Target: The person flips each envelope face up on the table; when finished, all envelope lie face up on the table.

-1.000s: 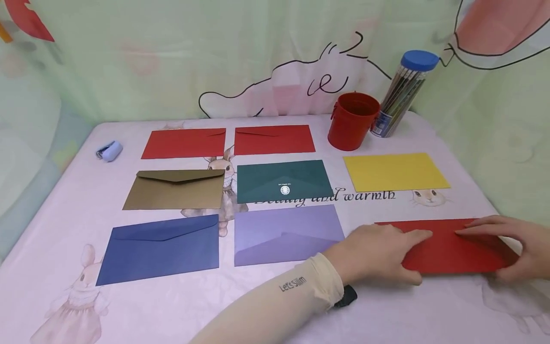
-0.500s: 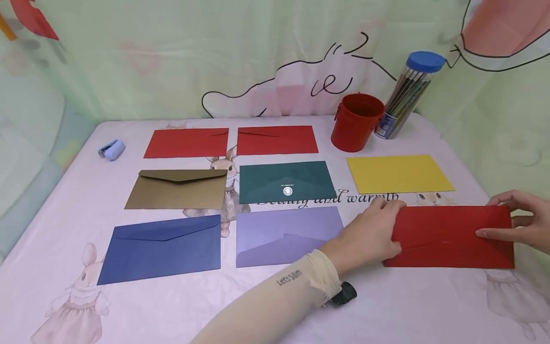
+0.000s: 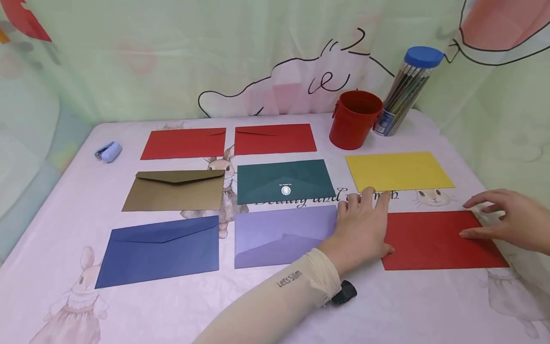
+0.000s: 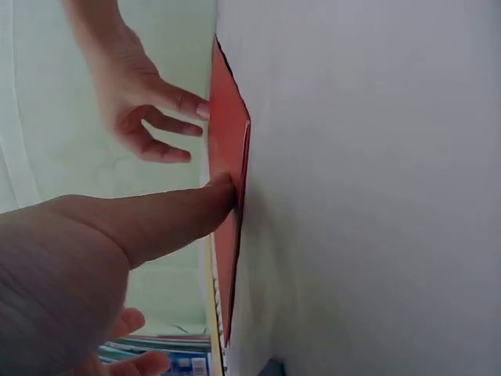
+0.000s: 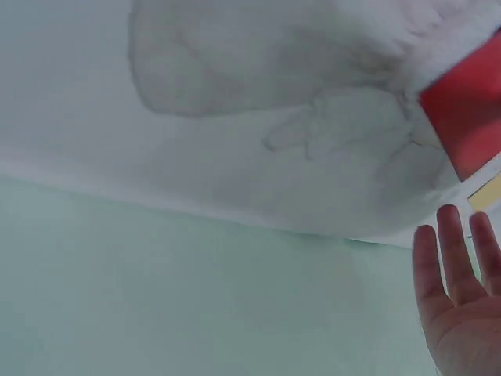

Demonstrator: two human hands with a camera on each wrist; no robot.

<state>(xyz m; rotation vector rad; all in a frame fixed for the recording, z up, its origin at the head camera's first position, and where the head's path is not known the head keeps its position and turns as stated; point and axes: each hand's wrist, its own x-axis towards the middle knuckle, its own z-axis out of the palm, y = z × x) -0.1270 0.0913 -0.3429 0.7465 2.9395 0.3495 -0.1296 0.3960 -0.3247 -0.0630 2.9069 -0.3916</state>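
A red envelope (image 3: 434, 241) lies flat at the right front, plain side showing. The left hand (image 3: 358, 229) is spread at its left end, beside the lilac envelope (image 3: 275, 224). In the left wrist view its thumb (image 4: 188, 215) rests at the near edge of the red envelope (image 4: 225, 133). The right hand (image 3: 513, 220) hovers over the right end, thumb tip close to the paper and fingers spread apart. In the right wrist view the right hand (image 5: 470, 313) shows extended fingers, with a corner of the red envelope (image 5: 470, 110) beyond them.
Beyond lie a yellow envelope (image 3: 399, 172), a green one (image 3: 283, 179), a gold one (image 3: 180, 196), a blue one (image 3: 163, 255) and two red ones further back. A red bucket (image 3: 354, 124), a tube of pencils (image 3: 406, 91) and a light-blue stapler (image 3: 109, 151) stand behind.
Both hands have let go of the red envelope's ends, and it has gone from raised and tilted to flat on the table. The left hand has drawn a little to the left with fingers spread.
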